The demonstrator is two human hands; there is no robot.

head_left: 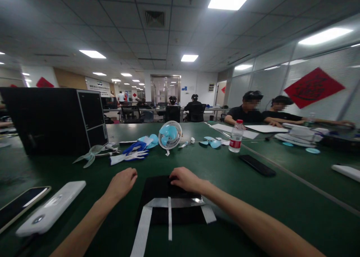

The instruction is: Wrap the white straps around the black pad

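Observation:
My left hand (pixel 122 183) rests on the green table (pixel 242 186) just left of a black cloth pad (pixel 160 191), fingers curled into a loose fist, nothing visible in it. My right hand (pixel 186 179) lies on the pad's far edge with its fingers curled down onto the fabric. White straps (pixel 143 227) and a silvery band (pixel 174 202) cross the pad's near part.
A white power bank (pixel 50 208) and a phone (pixel 19 206) lie at the left. Farther back are a black box (pixel 53 118), gloves (pixel 129 154), a small blue fan (pixel 169 135), a water bottle (pixel 235 136) and a black phone (pixel 257 165). Two people (pixel 264 111) sit at the right.

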